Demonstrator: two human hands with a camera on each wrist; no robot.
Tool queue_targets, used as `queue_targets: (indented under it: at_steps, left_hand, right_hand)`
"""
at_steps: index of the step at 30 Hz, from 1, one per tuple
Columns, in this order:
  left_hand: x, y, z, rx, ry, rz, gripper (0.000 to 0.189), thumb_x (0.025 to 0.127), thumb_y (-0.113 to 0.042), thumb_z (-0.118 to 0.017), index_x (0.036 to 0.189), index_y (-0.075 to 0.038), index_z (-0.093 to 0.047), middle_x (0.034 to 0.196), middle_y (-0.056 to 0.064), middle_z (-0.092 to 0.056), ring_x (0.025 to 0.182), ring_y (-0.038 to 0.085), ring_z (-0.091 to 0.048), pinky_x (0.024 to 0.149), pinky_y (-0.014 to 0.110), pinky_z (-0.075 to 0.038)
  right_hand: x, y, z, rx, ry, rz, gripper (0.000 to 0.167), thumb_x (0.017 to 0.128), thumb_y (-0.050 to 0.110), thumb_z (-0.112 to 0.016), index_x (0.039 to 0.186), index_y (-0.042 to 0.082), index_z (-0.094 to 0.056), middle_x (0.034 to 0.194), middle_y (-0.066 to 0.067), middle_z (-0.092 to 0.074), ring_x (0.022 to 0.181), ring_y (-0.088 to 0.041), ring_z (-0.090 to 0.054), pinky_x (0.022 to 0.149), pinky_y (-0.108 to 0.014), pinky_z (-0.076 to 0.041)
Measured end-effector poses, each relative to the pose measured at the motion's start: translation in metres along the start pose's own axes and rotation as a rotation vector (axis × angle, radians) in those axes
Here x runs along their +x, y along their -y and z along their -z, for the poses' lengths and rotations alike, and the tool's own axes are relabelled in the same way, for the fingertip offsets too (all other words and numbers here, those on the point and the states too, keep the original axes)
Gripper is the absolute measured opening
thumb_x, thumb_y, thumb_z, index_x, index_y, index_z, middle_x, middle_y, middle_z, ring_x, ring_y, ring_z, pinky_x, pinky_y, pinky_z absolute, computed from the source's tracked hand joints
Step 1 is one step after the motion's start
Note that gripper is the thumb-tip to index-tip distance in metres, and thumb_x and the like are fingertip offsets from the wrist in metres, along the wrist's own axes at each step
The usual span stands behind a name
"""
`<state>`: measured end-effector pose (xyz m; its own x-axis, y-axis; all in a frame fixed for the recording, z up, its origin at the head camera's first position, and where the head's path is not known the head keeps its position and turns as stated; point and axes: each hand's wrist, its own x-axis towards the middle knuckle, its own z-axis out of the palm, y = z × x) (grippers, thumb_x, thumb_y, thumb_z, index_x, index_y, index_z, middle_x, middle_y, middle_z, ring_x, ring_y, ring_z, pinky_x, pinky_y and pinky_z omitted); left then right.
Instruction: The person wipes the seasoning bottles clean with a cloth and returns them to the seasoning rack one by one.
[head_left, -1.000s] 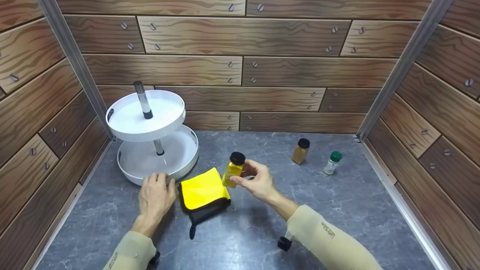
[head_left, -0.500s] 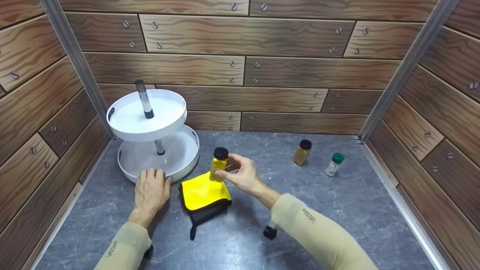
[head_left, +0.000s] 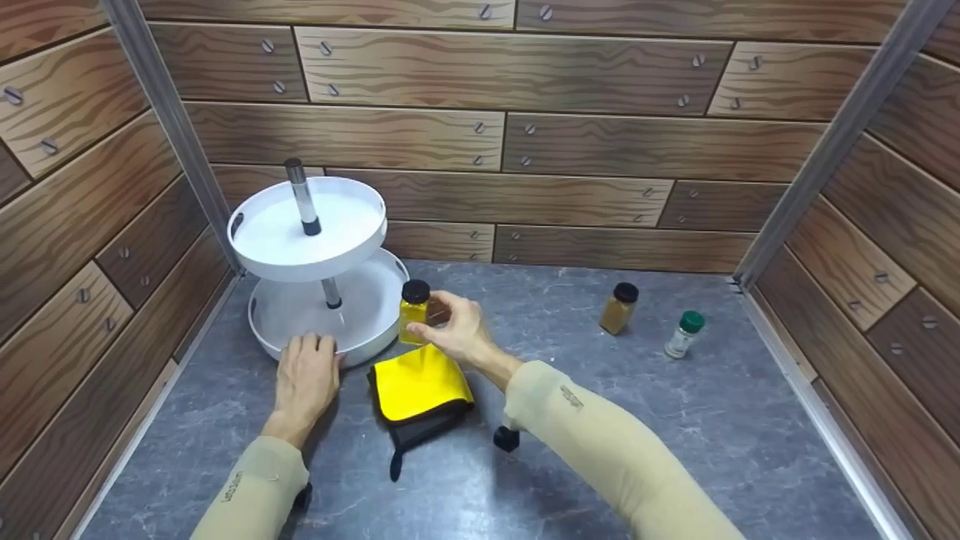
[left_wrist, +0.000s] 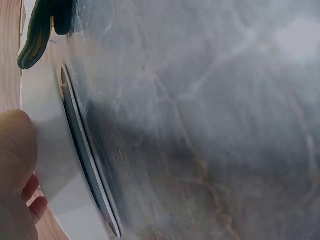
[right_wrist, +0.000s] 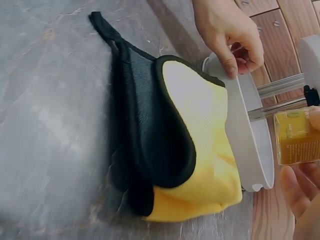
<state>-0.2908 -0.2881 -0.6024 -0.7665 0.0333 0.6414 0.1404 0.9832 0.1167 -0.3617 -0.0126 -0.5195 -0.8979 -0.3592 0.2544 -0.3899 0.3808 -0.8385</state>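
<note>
My right hand (head_left: 459, 330) pinches a clear spice jar (head_left: 413, 316) of yellow contents with a black lid between thumb and fingers. The jar is upright at the right edge of the white two-tier round tray (head_left: 371, 348), overlapping its lower tier in the head view. My left hand (head_left: 306, 381) grips the near rim of that lower tier. From the right wrist, its thumb shows on the outer wall and its fingers (right_wrist: 245, 52) curl over the edge. A folded yellow-and-black cloth (head_left: 421, 386) lies in front of the tray, below my right hand.
Toward the back right stand a black-lidded jar (head_left: 619, 309) of brown spice and a smaller green-capped shaker (head_left: 684, 335). Wood-patterned walls (head_left: 480, 142) enclose the grey marbled surface (head_left: 600, 420) at the back and both sides.
My right hand has carried the yellow spice jar leftward, from over the cloth's right edge to the tray's lower rim. The left hand keeps its place at the rim.
</note>
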Motion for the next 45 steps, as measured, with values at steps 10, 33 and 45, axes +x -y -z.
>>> queue_targets:
  at_steps: [10,33,45]
  left_hand:
    - [-0.001,0.003,-0.002,-0.003,0.018,0.019,0.023,0.097,-0.014,-0.082,0.099,0.000,-0.064,0.094,0.022,-0.065,0.092,0.048,-0.061,0.081,0.060,-0.053]
    - [-0.004,0.009,-0.005,-0.010,-0.029,0.009,0.024,0.094,-0.016,-0.085,0.100,-0.003,-0.065,0.093,0.021,-0.065,0.091,0.047,-0.060,0.078,0.059,-0.052]
    - [-0.007,0.010,-0.007,-0.042,-0.065,-0.002,0.026,0.091,-0.013,-0.088,0.098,-0.004,-0.065,0.094,0.020,-0.067,0.090,0.046,-0.060,0.077,0.058,-0.051]
  right_hand:
    - [0.027,0.012,-0.026,-0.022,-0.002,-0.061,0.045,0.095,0.021,-0.090,0.136,0.010,-0.075,0.124,-0.011,-0.083,0.111,-0.028,-0.082,0.099,-0.035,-0.068]
    - [0.068,0.002,-0.068,-0.147,0.039,-0.107,0.040,0.096,0.020,-0.091,0.130,0.008,-0.073,0.125,-0.013,-0.082,0.114,-0.028,-0.083,0.098,-0.031,-0.068]
    - [0.067,-0.002,-0.086,-0.292,0.085,-0.120,0.034,0.092,0.031,-0.094,0.116,0.016,-0.075,0.104,-0.001,-0.080,0.091,-0.012,-0.066,0.085,-0.028,-0.060]
